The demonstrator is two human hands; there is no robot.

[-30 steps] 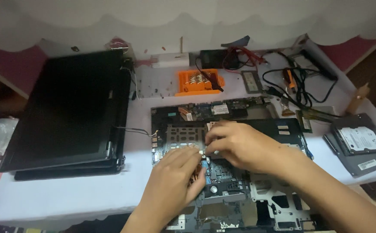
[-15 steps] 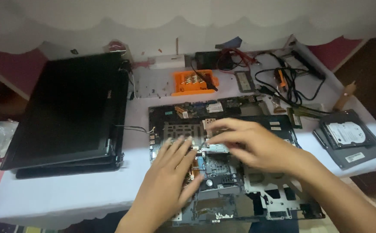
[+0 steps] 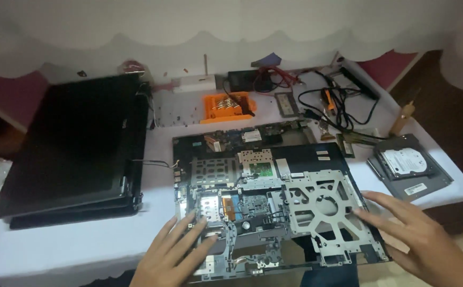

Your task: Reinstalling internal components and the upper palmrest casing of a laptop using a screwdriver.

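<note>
An opened laptop base [image 3: 316, 159] lies in the middle of the white table, its circuit board [image 3: 245, 204] and silver metal frame [image 3: 322, 210] exposed. My left hand [image 3: 175, 250] rests flat on the base's near left corner, fingers spread over the board. My right hand [image 3: 417, 234] hovers at the base's right edge, fingers apart, fingertips at the metal frame. Neither hand holds anything.
A detached black laptop screen [image 3: 72, 149] lies at the left. An orange screwdriver-bit holder [image 3: 226, 106] sits behind the base, beside a tangle of black cables [image 3: 338, 103]. A hard drive in its tray [image 3: 407, 162] lies at the right, near the table edge.
My right hand has left the middle of the board and moved to the base's right edge. My left hand slid back toward the near left corner. The camera view shifted slightly.
</note>
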